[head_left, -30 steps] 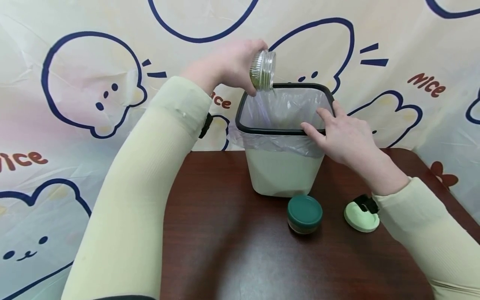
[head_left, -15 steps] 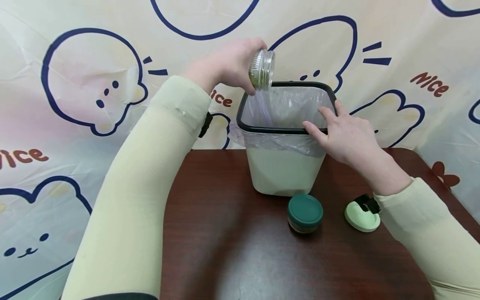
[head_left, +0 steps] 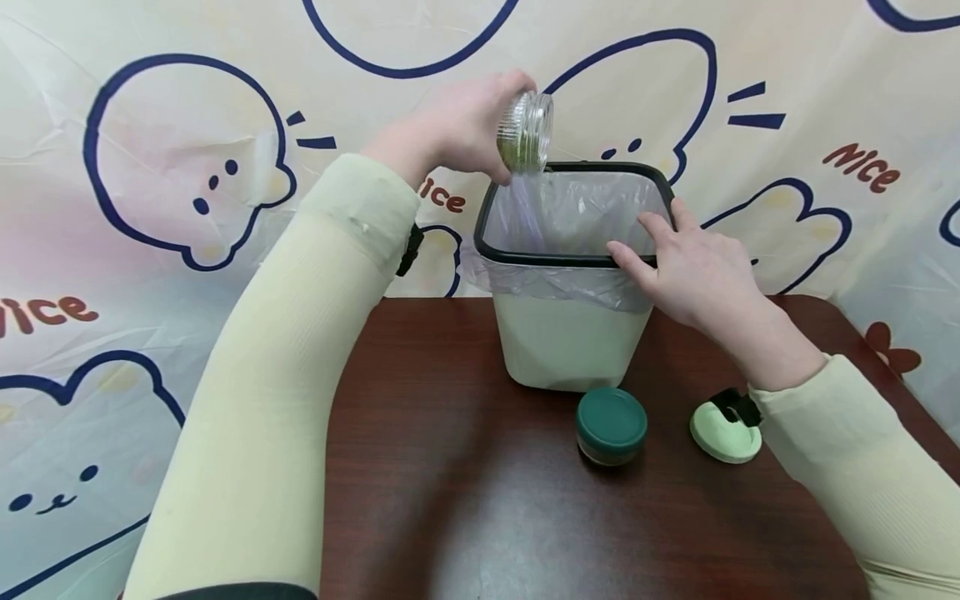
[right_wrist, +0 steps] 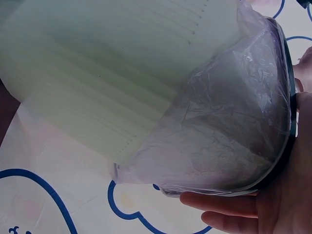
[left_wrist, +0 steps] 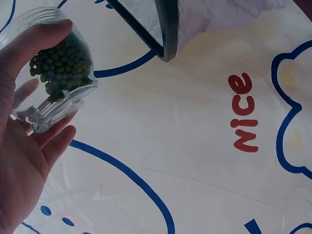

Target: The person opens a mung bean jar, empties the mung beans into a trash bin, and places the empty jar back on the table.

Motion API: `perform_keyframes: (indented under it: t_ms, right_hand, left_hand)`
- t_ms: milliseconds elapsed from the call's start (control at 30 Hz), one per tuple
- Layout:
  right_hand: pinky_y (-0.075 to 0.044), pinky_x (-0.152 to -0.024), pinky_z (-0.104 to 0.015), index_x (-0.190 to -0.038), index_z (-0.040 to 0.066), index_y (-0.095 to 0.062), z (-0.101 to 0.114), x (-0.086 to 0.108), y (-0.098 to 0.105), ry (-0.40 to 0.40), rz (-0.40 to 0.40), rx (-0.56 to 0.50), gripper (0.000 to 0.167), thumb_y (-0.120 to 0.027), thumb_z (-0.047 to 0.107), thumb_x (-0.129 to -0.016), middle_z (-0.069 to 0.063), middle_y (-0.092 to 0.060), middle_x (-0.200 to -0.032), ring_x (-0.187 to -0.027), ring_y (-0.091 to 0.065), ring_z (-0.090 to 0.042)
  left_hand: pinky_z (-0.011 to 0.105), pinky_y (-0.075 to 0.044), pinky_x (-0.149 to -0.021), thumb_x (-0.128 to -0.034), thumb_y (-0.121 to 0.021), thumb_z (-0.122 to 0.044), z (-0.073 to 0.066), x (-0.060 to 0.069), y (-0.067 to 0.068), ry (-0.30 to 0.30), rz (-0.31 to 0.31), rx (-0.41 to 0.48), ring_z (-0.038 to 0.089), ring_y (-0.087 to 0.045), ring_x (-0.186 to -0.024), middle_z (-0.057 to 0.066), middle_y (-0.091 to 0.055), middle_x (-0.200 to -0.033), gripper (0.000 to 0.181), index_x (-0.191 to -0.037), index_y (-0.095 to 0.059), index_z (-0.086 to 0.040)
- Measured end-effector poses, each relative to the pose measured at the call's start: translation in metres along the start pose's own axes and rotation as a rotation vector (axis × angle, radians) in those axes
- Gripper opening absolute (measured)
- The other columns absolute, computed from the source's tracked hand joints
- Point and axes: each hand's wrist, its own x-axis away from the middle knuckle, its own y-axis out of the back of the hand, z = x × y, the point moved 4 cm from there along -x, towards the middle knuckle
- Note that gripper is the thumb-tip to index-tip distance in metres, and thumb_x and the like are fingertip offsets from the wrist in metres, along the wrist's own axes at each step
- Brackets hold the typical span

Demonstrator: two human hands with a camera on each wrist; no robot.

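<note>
Clear glass: ribbed jar lies tipped on its side, mouth just over the left of the waste bin. I've got the left hand grasping it, thumb and fingers wrapped round; left wrist view shows small round green beans bunched inside. Right hand grips the bin's near right corner, thumb over the black rim, fingers outside. Plastic liner folded over that rim. Versus one second ago: ribbed jar a touch higher in my head view, tilt about the same; both grips unchanged, bin not visibly displaced. On the bench: squat jar with dark green lid just in front of the bin; pale green lid to its right, partly behind black strap.
</note>
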Motion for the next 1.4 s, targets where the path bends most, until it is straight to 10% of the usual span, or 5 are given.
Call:
perform_keyframes:
  t_ms: [1400]
  right_hand:
    - [-0.049, -0.059, -0.053, -0.149, 0.006, -0.034, -0.0010, -0.0011, -0.0010, 0.000, -0.021, -0.002, 0.089, -0.017, 0.073, -0.093, -0.035, -0.020, -0.150, -0.097, -0.056, -0.054]
  left_hand:
    - [0.037, -0.042, -0.100, -0.0701, -0.084, -0.010, -0.0029, -0.0043, 0.0017, 0.023, 0.022, -0.029, 0.026, -0.043, -0.124, 0.012, -0.041, -0.141, 0.098, -0.150, -0.027, -0.011]
